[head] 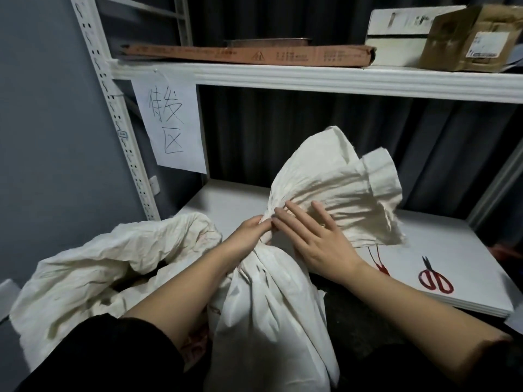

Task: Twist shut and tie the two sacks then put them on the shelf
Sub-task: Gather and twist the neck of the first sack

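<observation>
**Sack neck gathered in front of the white shelf**

A white metal rack stands against a grey wall and a dark pleated backdrop, its lower shelf (424, 244) a flat white board at about the height of the hands. In front of that shelf stands the near sack (271, 315), cream cloth, upright, its neck bunched tight just above the middle. Above the neck the loose mouth of the cloth fans out up and to the right, over the shelf.

The left hand (249, 236) grips the bunched neck, fingers curled round it from the left side. The right hand (314, 239) lies against the flared cloth just right of the neck, fingers straight and slightly spread, their tips touching the folds by the left hand's knuckles; it presses rather than clasps.

The second sack (93, 267) slumps to the left, touching the first one, its mouth gaping open and untied.

On the shelf, right of the hands, a red cord (379, 264) shows from under the hanging cloth, and red-handled scissors (435, 278) lie further right, near the front edge. A paper sign (172, 123) with handwritten characters hangs from the upper shelf (311, 77), which carries a long flat carton (249, 53) and a brown cardboard box (469, 38).
</observation>
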The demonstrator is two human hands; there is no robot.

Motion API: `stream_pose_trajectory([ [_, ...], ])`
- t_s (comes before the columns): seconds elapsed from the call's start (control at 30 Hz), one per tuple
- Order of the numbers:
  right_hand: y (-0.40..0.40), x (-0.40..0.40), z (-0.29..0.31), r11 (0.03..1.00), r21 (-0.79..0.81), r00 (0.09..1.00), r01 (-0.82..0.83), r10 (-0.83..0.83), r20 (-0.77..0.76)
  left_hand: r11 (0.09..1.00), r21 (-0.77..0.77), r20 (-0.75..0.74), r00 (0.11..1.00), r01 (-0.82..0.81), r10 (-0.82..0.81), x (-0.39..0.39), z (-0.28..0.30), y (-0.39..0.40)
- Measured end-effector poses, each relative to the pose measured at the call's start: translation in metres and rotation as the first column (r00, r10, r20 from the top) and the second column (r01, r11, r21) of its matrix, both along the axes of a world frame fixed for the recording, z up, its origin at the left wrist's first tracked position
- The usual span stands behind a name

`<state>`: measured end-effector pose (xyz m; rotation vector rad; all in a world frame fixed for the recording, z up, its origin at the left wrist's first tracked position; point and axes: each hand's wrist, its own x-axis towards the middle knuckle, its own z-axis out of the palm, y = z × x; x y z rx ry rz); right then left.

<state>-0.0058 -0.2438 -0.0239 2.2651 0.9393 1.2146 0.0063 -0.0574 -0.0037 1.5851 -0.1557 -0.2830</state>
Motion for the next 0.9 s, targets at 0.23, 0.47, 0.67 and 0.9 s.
stream_pose_trajectory([
  [0.23, -0.018, 0.031, 0.013, 0.999, -0.024, 0.997, -0.031, 0.032, 0.073, 0.98, -0.131, -0.186, 0.967, 0.15, -0.173, -0.006, 0.0, 0.0],
  [0.47, -0.013, 0.051, 0.046, 0.972, -0.025, 0.938, -0.232, 0.217, -0.269, 0.971, 0.078, -0.173, 0.962, 0.226, -0.21, -0.01, 0.007, -0.003],
  [0.67, -0.002, 0.044, 0.067, 0.978, -0.067, 0.596, 0.2, -0.176, -0.783, 0.608, 0.762, 0.37, 0.921, -0.223, -0.126, -0.013, 0.003, -0.016],
  [0.9, -0.004, 0.042, 0.074, 0.897, -0.018, -0.126, 0.442, 0.042, -0.991, 0.24, 0.693, 0.691, 0.532, -0.679, -0.489, -0.006, -0.014, -0.03],
])
